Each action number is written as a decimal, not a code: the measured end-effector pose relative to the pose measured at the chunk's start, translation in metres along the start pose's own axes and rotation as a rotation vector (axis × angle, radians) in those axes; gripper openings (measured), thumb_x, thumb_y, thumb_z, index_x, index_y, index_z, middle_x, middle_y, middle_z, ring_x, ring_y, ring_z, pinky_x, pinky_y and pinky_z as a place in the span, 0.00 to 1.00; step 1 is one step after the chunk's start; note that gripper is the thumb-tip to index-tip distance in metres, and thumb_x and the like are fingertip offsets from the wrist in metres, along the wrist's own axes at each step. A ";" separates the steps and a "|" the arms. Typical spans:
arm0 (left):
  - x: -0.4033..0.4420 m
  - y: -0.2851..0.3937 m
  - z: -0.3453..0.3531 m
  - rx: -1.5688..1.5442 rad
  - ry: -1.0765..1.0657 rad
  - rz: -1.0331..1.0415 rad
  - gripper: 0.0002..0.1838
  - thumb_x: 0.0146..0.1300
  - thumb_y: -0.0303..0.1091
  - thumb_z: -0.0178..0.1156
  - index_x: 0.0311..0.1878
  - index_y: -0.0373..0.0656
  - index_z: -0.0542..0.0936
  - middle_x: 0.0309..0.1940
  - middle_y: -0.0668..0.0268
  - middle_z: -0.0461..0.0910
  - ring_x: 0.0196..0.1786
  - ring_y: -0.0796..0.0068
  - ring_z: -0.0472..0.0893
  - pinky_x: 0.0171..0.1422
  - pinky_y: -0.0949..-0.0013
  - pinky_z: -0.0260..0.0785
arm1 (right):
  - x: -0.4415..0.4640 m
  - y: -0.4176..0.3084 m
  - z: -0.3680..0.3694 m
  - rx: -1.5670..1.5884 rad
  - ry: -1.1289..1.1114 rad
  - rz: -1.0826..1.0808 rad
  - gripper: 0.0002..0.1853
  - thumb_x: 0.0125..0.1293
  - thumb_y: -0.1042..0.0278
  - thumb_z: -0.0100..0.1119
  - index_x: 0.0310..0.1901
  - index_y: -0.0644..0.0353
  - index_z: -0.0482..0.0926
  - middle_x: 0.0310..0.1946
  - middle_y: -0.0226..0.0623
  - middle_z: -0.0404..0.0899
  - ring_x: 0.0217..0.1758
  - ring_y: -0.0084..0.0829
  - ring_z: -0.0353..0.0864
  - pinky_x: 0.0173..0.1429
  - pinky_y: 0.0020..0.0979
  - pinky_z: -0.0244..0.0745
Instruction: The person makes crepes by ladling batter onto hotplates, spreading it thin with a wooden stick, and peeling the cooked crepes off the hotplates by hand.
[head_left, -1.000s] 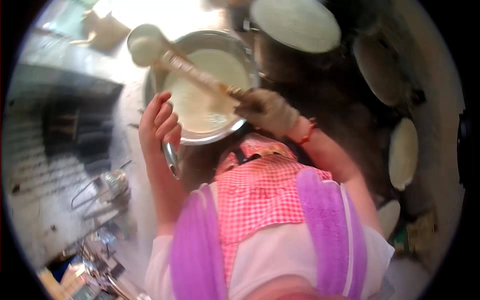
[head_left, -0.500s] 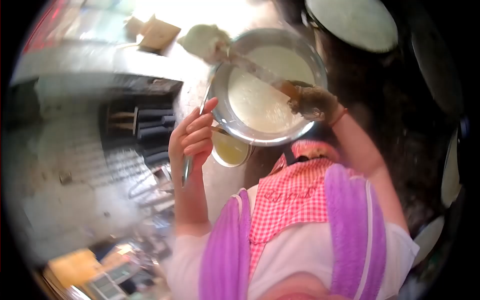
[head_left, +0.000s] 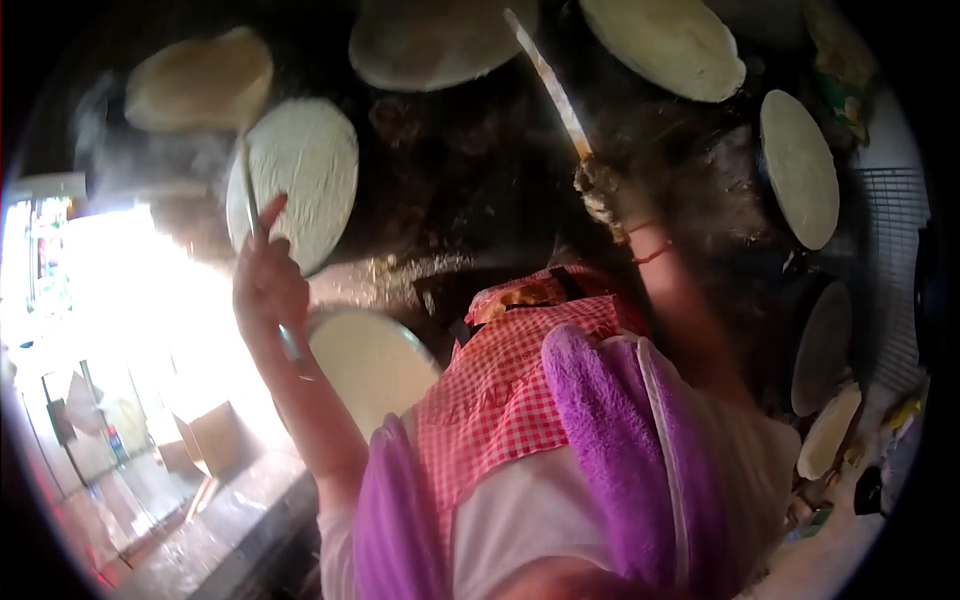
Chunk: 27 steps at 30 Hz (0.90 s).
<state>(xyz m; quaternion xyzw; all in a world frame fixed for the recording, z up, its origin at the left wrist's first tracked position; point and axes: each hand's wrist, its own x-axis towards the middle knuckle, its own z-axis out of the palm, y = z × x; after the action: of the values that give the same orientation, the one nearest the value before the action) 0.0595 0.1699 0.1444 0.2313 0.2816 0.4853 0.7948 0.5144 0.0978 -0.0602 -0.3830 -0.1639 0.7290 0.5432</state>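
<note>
My left hand [head_left: 270, 285] is closed around the metal handle of what looks like a ladle [head_left: 248, 180]. The handle's upper end meets a blurred, pale rounded shape [head_left: 200, 80], probably the ladle's head. Behind that hand lies a pale round flatbread [head_left: 300, 180] on a dark surface. My right hand [head_left: 610, 205], in a stained glove and with a red band at the wrist, grips a long, flat, batter-smeared spatula [head_left: 550, 85] that points up and away. Below and between the hands, a bowl of pale batter [head_left: 370, 365] is partly hidden by my body.
Several pale rounds lie about the dark area, among them one at the top right [head_left: 670, 45] and one at the right [head_left: 800, 170]. Crumbs [head_left: 400, 275] litter a ledge before me. A cardboard box [head_left: 210, 438] stands on a counter in bright light at lower left.
My view has turned from the bowl toward the dark surface with the pale rounds. The spatula has swung from lying over the bowl to pointing away from me. The ladle handle is raised.
</note>
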 end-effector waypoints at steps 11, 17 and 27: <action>0.325 -0.151 0.100 0.001 -0.051 -0.345 0.09 0.71 0.34 0.48 0.47 0.38 0.70 0.16 0.74 0.57 0.13 0.81 0.57 0.18 0.75 0.52 | 0.070 -0.085 0.012 0.069 0.131 -0.130 0.12 0.69 0.61 0.54 0.51 0.53 0.74 0.23 0.28 0.73 0.11 0.15 0.62 0.11 0.18 0.57; 0.348 -0.228 0.128 0.304 0.278 -0.099 0.12 0.69 0.40 0.53 0.38 0.40 0.71 0.17 0.70 0.63 0.15 0.76 0.63 0.18 0.69 0.57 | 0.100 -0.085 0.023 0.096 0.214 -0.067 0.19 0.69 0.68 0.50 0.61 0.54 0.70 0.26 0.24 0.71 0.15 0.12 0.62 0.15 0.16 0.60; 0.381 -0.158 0.045 0.322 0.425 0.241 0.17 0.67 0.29 0.56 0.58 0.41 0.73 0.28 0.69 0.73 0.22 0.80 0.69 0.24 0.75 0.62 | 0.212 -0.109 0.091 -0.751 0.388 -0.051 0.18 0.68 0.61 0.55 0.57 0.57 0.74 0.31 0.33 0.78 0.21 0.20 0.72 0.24 0.27 0.69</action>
<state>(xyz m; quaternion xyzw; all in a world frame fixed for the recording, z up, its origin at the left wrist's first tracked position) 0.3318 0.4427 -0.0091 0.2793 0.4856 0.5629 0.6077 0.4950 0.3470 -0.0098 -0.6803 -0.3224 0.5194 0.4044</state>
